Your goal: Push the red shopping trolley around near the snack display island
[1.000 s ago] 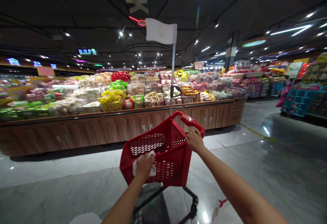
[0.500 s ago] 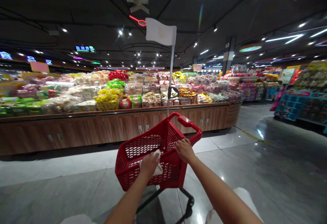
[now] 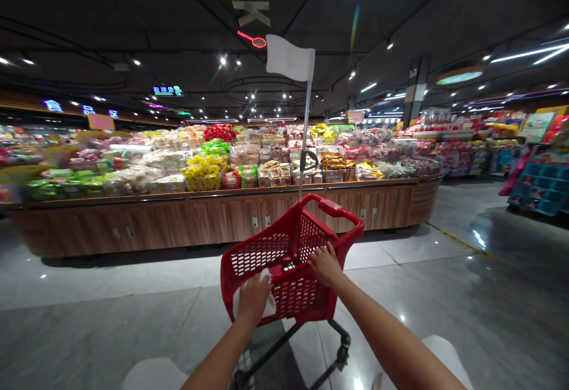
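A red shopping cart [image 3: 293, 295] with perforated plastic sides stands in front of me, its handle [image 3: 331, 206] toward the right. My left hand [image 3: 254, 295] is closed over a white cloth [image 3: 269, 304], pressing it against the near side of the basket by the rim. Part of the cloth is hidden under the fingers. Higher up and to the right, my right hand [image 3: 326, 265] grips the cart's near rim below the handle. A pole with a white flag [image 3: 290, 58] rises from behind the handle end.
Behind the cart runs a long wood-panelled display counter [image 3: 155, 227] heaped with packaged snacks [image 3: 204, 170]. A blue display rack [image 3: 540, 182] stands at the right. Grey polished floor [image 3: 111, 331] lies around the cart.
My left hand has slid the cloth leftward along the cart's near side, toward the front end. My right hand stays on the rim. The whole view has shifted slightly left.
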`<state>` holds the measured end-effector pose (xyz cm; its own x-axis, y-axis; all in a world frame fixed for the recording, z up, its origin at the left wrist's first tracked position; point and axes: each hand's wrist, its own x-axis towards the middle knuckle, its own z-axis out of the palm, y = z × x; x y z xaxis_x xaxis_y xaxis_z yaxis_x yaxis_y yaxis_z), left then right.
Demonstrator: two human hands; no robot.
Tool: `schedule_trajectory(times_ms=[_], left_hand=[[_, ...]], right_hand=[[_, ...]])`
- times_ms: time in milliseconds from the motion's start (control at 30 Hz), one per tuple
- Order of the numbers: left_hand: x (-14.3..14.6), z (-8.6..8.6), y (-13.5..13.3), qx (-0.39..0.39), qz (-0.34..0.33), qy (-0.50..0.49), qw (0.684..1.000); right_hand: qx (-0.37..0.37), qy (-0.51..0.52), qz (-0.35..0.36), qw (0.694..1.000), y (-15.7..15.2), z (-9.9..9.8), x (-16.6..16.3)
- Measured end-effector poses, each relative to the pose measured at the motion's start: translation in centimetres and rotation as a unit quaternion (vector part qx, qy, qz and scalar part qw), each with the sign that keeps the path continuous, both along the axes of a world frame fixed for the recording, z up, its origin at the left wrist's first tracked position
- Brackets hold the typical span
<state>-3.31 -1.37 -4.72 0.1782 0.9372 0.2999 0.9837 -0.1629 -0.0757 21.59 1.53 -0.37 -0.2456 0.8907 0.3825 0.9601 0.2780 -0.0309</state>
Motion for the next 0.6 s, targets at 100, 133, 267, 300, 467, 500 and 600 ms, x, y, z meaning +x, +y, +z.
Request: schedule_trajectory(times_ms=[100, 133, 267, 300, 467, 500, 600], left_hand=[[4.4, 0.7, 0.3, -0.01, -0.03, -0.02, 0.999], [5.5, 0.9, 0.3, -0.012, -0.031, -0.026, 0.999], [6.9, 0.7, -0.2, -0.002, -0.052, -0.013, 0.999], [6.5, 0.4, -0.4, 0.004, -0.066, -0.001, 0.998], [2.2, -2.0, -1.5, 0.039, -0.098, 0.013, 0.994], [1.1, -2.5, -1.7, 0.045, -0.103, 0.006, 0.994], [-2.4, -3.9, -2.2, 0.055, -0.176, -0.029, 0.982]], right_hand=[[-0.044, 0.014, 0.064, 0.997, -1.3, -1.2, -2.7], [-0.054, 0.026, 0.073, 0.996, -1.6, -1.5, -3.3], [-0.054, 0.071, 0.082, 0.993, -2.1, -2.3, -3.4], [-0.049, 0.075, 0.082, 0.993, -2.0, -2.4, -3.0], [-0.043, 0.069, 0.063, 0.995, -0.8, -2.7, -0.8], [-0.049, 0.065, 0.057, 0.995, -0.5, -2.6, -0.5], [-0.067, 0.049, 0.031, 0.996, 0.5, -2.0, 0.2]])
